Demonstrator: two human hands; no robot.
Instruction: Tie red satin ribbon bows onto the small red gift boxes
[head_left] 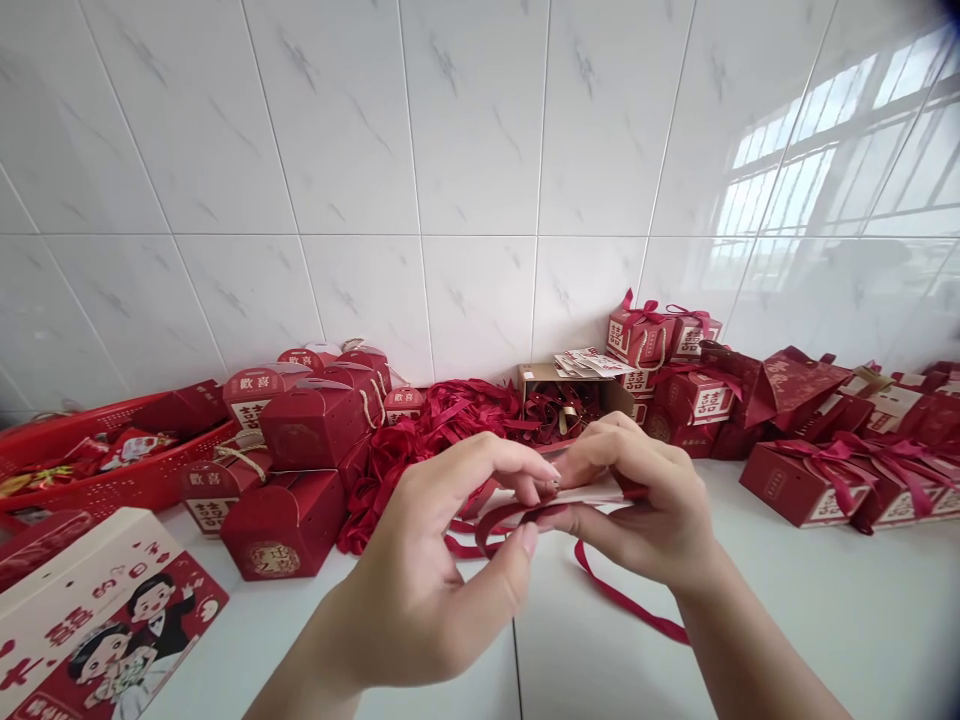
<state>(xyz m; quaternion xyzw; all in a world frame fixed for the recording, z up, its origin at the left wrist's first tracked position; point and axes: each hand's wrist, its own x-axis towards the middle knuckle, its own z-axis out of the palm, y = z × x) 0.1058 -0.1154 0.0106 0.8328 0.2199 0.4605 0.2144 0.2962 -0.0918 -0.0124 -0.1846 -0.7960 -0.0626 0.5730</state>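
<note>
Both of my hands meet over the table in the middle of the head view. My left hand (450,560) is closed, pinching a dark red ribbon (491,522) between thumb and fingers. Fingers bent, my right hand (637,490) grips a folded card piece (600,494), pale inside and red outside. A long tail of the ribbon hangs below the right hand and curves onto the white table. My fingers cover much of the card and the spot where the ribbon meets it.
Red gift boxes (319,420) stack at the left, beside a heap of red ribbons (457,420). Behind my hands stands an open carton (536,375). Ribbon-tied boxes (806,485) line the right. A red basket (161,475) and a printed bag (112,620) lie left.
</note>
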